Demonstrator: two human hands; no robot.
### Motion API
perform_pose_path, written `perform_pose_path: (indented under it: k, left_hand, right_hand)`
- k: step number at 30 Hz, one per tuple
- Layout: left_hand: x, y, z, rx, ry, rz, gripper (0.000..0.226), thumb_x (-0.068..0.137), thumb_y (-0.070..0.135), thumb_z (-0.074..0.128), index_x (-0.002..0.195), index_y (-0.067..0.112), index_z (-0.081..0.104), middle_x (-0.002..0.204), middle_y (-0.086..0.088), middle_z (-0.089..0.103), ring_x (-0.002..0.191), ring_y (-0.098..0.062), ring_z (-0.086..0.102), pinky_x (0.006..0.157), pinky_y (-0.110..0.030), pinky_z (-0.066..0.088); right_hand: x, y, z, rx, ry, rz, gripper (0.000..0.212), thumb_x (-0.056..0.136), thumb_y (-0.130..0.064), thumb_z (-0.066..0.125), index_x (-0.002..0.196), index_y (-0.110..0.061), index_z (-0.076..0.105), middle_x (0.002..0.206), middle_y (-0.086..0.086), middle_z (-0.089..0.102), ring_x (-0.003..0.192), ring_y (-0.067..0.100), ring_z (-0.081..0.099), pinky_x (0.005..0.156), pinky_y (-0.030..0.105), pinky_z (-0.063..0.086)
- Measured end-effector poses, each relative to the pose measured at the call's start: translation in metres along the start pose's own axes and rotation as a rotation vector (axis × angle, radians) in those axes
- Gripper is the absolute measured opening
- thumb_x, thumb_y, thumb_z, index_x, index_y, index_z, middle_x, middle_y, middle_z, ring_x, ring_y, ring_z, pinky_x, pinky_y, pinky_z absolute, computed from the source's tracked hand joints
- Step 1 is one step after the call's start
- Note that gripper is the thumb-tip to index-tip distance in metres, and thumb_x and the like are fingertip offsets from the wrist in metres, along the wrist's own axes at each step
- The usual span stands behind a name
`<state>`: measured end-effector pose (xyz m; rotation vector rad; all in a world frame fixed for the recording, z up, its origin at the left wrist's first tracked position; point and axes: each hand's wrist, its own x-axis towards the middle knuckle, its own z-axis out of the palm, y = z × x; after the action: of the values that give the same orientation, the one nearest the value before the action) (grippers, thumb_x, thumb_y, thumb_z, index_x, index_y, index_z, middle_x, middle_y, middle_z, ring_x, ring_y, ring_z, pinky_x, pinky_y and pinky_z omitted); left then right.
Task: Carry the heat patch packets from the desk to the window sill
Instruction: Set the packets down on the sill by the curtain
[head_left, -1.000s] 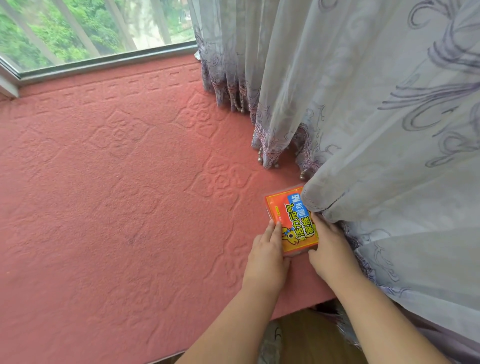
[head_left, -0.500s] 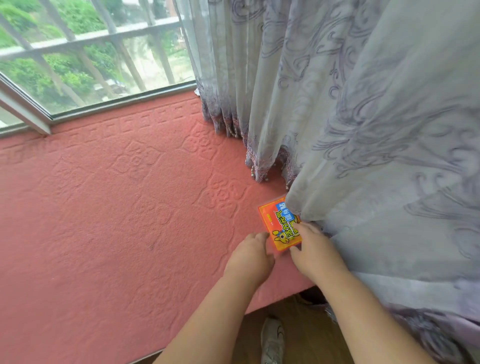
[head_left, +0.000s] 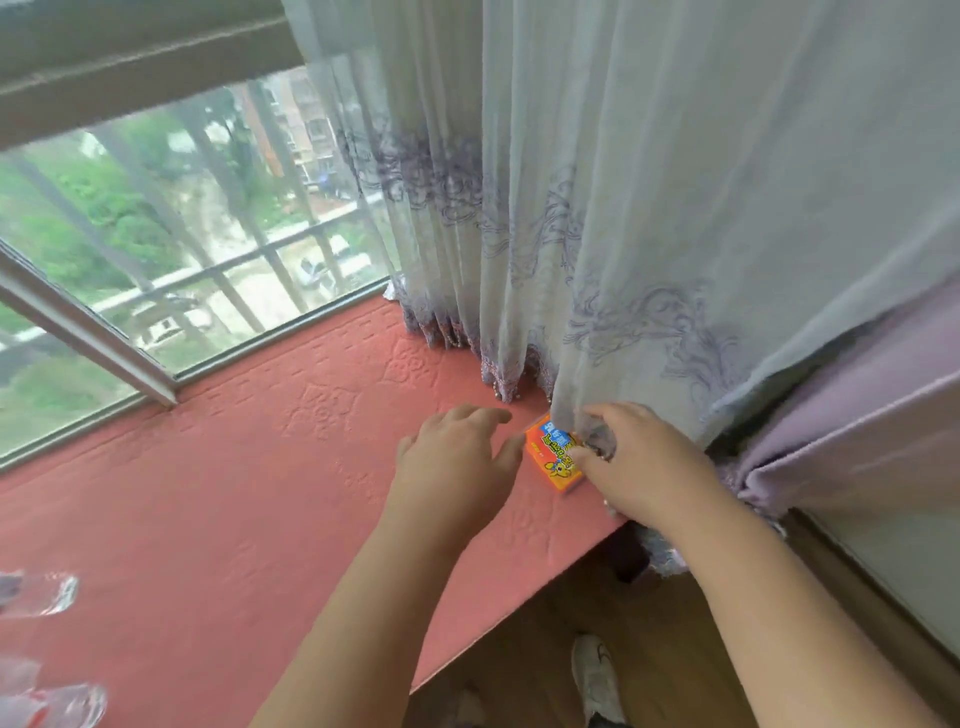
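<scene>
Lying flat on sill (head_left: 218, 499), heat patch packets (head_left: 551, 457) long axis diagonal.

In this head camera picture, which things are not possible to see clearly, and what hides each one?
- Heat patch packets, head view: the curtain hem and the right hand cover the far and right parts; their number cannot be told.
- Right hand's fingertips: partly behind the curtain.
- Clear plastic items: cut by the left edge, blurred.
- Shoe: cut by the bottom edge.
</scene>
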<state>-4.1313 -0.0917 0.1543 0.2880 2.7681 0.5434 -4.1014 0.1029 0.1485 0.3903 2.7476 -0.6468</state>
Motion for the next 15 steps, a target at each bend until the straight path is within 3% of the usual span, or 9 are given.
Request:
perform_pose_path:
  k: [7,10,12,15]
  left_hand:
    - [-0.053,0.038,-0.065,0.083,0.012,0.287,0.038,0.099,0.059,0.040,0.132,0.047,0.056,0.143,0.023,0.053,0.138,-0.012,0.040,0.110,-0.042,0.031]
    - [-0.070,0.072,-0.078,0.067,0.011,0.433,0.037,0.098,0.060,0.041,0.131,0.050,0.056,0.138,0.025,0.055,0.137,-0.013,0.040,0.112,-0.046,0.035]
    - [-0.083,0.099,-0.079,0.103,0.015,0.534,0.037,0.099,0.061,0.041,0.132,0.051,0.054,0.141,0.026,0.053,0.139,-0.012,0.039,0.113,-0.044,0.033]
    - [-0.107,0.140,-0.074,0.142,-0.021,0.676,0.037,0.100,0.060,0.041,0.134,0.051,0.052,0.146,0.024,0.050,0.140,-0.012,0.038,0.112,-0.044,0.030]
  right_hand:
    - [-0.108,-0.025,-0.054,0.062,0.190,0.134,0.055,0.098,-0.052,0.058,0.150,-0.039,0.047,0.156,-0.014,0.045,0.131,0.014,0.056,0.106,0.037,0.048]
    - [-0.156,-0.014,-0.074,0.111,0.319,0.211,0.057,0.098,-0.054,0.058,0.151,-0.035,0.046,0.155,-0.015,0.044,0.124,0.014,0.058,0.103,0.038,0.050]
    - [-0.191,0.000,-0.084,0.117,0.388,0.285,0.056,0.100,-0.052,0.056,0.152,-0.036,0.045,0.159,-0.018,0.038,0.130,0.011,0.055,0.100,0.030,0.047]
    - [-0.247,0.027,-0.095,0.090,0.470,0.426,0.058,0.101,-0.055,0.052,0.155,-0.038,0.040,0.164,-0.021,0.030,0.137,0.010,0.050,0.098,0.031,0.046]
